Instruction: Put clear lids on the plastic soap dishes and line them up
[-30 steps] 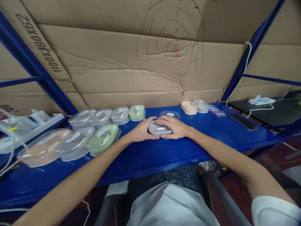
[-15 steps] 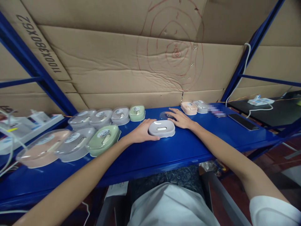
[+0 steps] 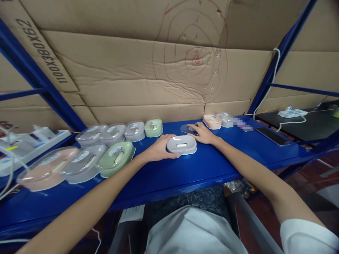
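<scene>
And there sat the grey box (image 3: 173, 144), lidless, flat on the blue surface (image 3: 164, 173), right in front of the person! Its long axis ran left to right, roughly along the front edge of the surface, one rounded end toward the left hand (image 3: 160, 148) and the other pointing off to the right. The pale bar (image 3: 181, 145) on top lay along that very same line.

The left hand had it: grip closed around the left end, thumb on the near side, fingers round the back. Just beyond the box, the clear lid (image 3: 184, 130) lay with its length side to side too, and the right hand (image 3: 202, 133) was over its right end, fingers spread on it; whether that grip had closed, one could not tell.

Over on the left, lidded boxes stood in two rows, a green box (image 3: 116, 158) nearest the left forearm. Far right, a phone (image 3: 273, 136) lay slantwise.
</scene>
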Demonstrator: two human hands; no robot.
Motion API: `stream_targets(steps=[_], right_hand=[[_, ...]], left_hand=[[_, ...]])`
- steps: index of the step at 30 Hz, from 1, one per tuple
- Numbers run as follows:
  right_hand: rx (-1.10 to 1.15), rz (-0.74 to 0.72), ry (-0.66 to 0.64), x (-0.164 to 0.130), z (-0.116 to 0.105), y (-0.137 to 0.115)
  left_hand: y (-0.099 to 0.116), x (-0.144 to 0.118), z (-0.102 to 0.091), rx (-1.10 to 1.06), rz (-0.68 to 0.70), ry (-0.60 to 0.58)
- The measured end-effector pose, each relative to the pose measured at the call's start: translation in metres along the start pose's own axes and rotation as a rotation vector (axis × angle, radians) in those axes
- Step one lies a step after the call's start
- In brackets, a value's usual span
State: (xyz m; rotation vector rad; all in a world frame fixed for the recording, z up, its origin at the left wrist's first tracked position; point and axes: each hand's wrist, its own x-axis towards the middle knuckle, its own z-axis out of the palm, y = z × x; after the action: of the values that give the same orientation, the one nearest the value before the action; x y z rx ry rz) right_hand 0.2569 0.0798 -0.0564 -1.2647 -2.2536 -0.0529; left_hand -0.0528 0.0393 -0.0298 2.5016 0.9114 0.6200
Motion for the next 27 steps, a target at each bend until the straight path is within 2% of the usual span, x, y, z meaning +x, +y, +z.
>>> stream_targets(steps=[3,6,10,13,18,27], right_hand=[[0.134,0.097,0.098,0.002,-0.002,-0.006],[0.384,0.138,0.176,0.005,-0.006,-0.015],[0.732,0.108,0.156,0.005,-0.014,-0.035],[0.862,0.052,0.113,0.003,-0.016,-0.047],[0.839,-0.044,0.056,0.000,-0.014,-0.051],[0.516,-0.270,0.013,-0.006,-0.010,-0.066]], left_hand=[[-0.001,0.000,0.000,0.011,0.004,-0.003],[-0.002,0.000,0.002,0.014,-0.006,-0.002],[-0.004,-0.001,0.005,-0.015,-0.067,0.019],[-0.005,0.000,0.008,-0.068,-0.096,0.043],[-0.006,0.002,0.010,-0.156,-0.091,0.072],[-0.008,0.001,0.009,-0.158,-0.104,0.081]])
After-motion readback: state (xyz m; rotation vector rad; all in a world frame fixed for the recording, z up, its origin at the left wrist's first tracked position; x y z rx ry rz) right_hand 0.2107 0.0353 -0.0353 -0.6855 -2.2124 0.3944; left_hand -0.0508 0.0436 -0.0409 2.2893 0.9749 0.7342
